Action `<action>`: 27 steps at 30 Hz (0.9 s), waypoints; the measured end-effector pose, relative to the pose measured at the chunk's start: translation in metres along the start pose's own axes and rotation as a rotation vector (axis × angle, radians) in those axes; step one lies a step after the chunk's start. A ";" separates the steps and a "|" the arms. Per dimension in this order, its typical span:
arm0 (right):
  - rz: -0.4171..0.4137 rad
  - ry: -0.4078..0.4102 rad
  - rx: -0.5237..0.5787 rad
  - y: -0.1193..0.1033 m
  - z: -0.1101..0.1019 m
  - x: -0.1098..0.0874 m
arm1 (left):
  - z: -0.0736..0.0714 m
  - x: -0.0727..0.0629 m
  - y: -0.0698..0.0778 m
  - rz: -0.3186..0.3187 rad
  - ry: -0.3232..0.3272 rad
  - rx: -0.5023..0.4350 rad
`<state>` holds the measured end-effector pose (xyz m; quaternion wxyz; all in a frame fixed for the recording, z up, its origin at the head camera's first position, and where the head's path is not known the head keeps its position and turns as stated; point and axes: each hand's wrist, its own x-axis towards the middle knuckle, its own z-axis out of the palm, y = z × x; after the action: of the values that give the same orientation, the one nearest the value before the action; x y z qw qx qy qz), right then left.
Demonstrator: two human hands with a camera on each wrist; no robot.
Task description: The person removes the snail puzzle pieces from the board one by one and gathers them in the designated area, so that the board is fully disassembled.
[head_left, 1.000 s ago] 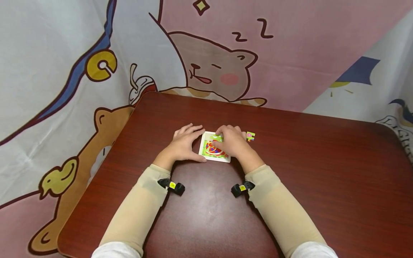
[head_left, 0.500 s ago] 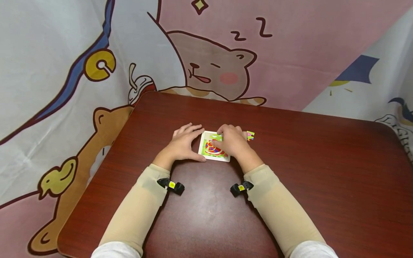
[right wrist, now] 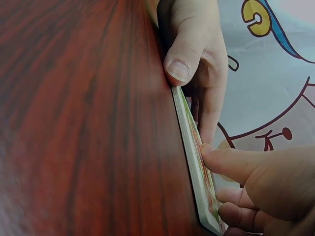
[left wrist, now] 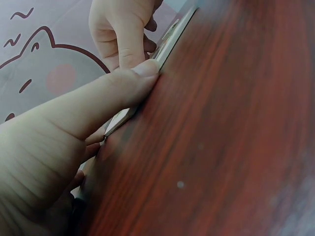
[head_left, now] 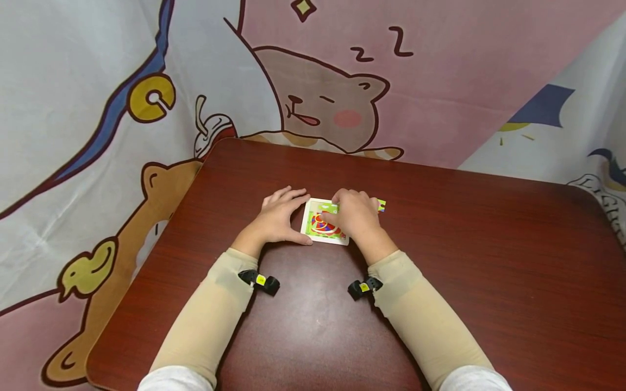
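Note:
A small jigsaw puzzle board with a white frame lies on the table, printed with a red, blue and yellow picture on green. My left hand holds its left side, thumb at the near edge and index finger at the far corner. In the left wrist view the left thumb lies against that near edge. Over the board's right part is my right hand; its thumb touches the picture. Its other fingers are bent and partly hidden, so I cannot tell whether they pinch a piece.
A loose green puzzle piece lies just beyond the right hand, partly covered by it. The brown wooden table extends all round. A cartoon-printed cloth hangs behind the table and along its left side.
My right hand has shifted slightly to the right, uncovering a little more of the picture and covering more of the loose piece. The left hand and the board have stayed in place.

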<state>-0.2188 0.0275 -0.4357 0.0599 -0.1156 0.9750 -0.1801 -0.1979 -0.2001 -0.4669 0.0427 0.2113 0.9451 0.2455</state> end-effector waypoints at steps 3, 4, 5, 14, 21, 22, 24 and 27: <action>-0.007 0.007 -0.004 0.001 0.000 0.000 | 0.000 0.000 0.000 -0.002 -0.002 0.001; -0.010 0.009 -0.004 0.001 0.000 -0.001 | 0.000 0.000 0.000 -0.002 -0.003 0.001; -0.014 0.012 -0.005 0.001 0.000 -0.001 | 0.000 0.000 0.000 -0.002 -0.003 0.002; -0.051 0.030 0.010 0.001 -0.002 -0.003 | 0.000 0.000 0.000 -0.006 -0.002 0.001; -0.031 -0.027 0.044 0.003 -0.002 0.000 | 0.000 0.000 0.000 -0.007 -0.005 0.001; -0.026 -0.038 0.050 0.004 -0.002 0.001 | 0.000 0.000 0.000 -0.007 -0.005 0.001; -0.016 -0.061 0.060 0.004 -0.002 0.002 | 0.000 0.000 0.001 -0.008 -0.005 -0.001; -0.008 -0.086 0.067 0.004 -0.002 0.003 | -0.001 0.000 0.001 -0.010 -0.004 -0.003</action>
<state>-0.2228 0.0310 -0.4358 0.1048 -0.1251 0.9645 -0.2077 -0.1977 -0.1999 -0.4657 0.0462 0.2067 0.9458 0.2463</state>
